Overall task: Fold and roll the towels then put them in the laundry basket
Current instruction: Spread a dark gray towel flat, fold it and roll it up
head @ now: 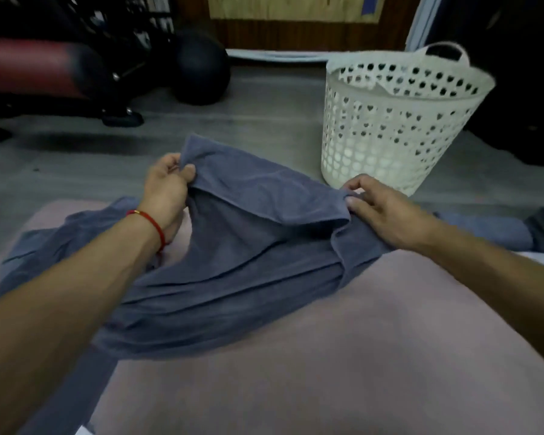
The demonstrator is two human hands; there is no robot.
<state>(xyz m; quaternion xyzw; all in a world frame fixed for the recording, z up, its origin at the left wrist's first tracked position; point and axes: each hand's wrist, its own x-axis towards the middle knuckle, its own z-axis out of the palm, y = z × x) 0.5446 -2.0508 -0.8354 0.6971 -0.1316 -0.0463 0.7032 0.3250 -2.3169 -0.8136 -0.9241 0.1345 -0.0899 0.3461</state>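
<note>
Both arms extended forward; left hand (167, 186) and right hand (387, 211) pinching, fingers curled.

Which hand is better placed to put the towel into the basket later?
Probably the right hand: it pinches the grey towel on the side nearest the white basket.

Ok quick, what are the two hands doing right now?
Left hand: fingers pinch the top edge of the grey-blue towel.
Right hand: fingers pinch the same towel's folded edge on the other side.
</note>
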